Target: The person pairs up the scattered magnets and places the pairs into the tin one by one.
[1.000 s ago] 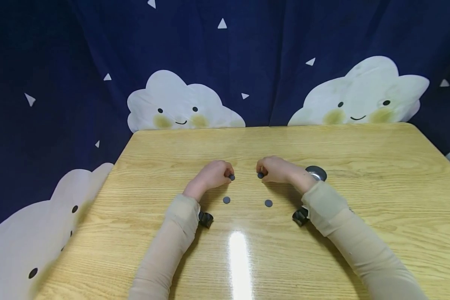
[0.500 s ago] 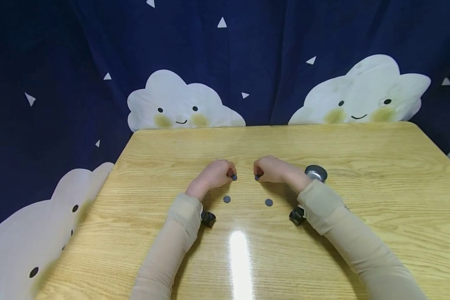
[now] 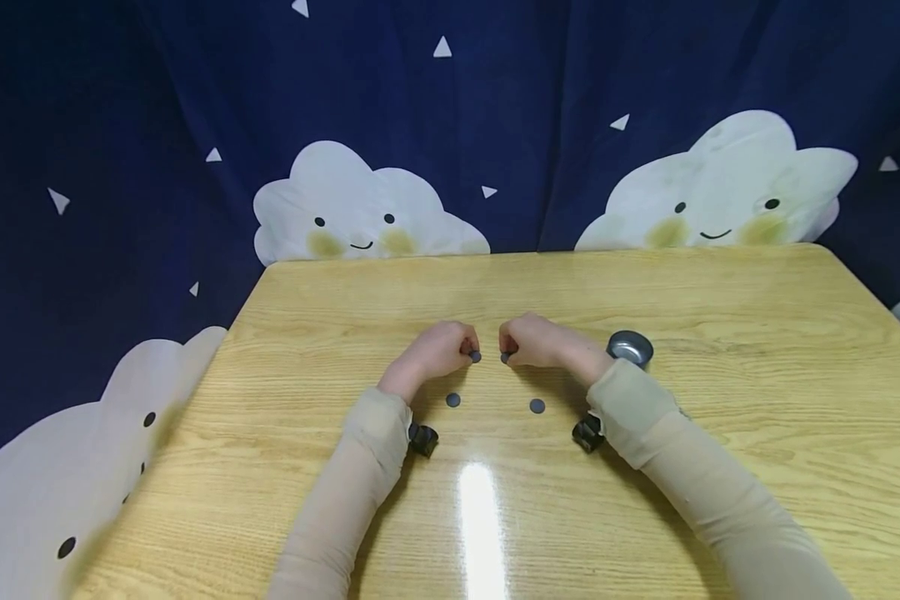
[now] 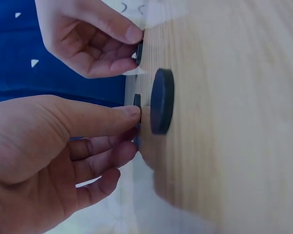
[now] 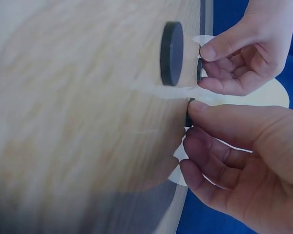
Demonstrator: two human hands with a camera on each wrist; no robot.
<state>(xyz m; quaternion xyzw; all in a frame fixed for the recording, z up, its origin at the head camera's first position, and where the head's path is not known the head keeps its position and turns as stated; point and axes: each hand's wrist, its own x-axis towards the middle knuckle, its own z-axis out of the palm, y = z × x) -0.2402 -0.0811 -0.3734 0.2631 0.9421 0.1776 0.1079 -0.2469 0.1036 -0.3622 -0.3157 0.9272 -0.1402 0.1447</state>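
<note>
My left hand [image 3: 442,348] pinches a small dark round disc [image 3: 476,357] between thumb and fingers, right at the tabletop. Facing it, my right hand [image 3: 534,340] pinches a matching disc [image 3: 505,357], with a narrow gap between the two. Nearer to me lie two more flat discs, a left one [image 3: 453,400] and a right one [image 3: 537,407]. In the left wrist view, a thick black disc [image 4: 162,101] lies on the wood close to my left thumb. One such disc [image 5: 172,53] shows in the right wrist view too.
A round silver metal dish with a dark rim [image 3: 630,348] stands beyond my right wrist, partly hidden by the sleeve. Black wrist devices sit under each cuff. Behind the wooden table [image 3: 390,292] hangs a dark blue curtain [image 3: 525,100] with clouds.
Both hands have moved toward each other, each bringing its disc inward, so the gap between the held discs has shrunk. The two nearer discs and the dish have stayed put.
</note>
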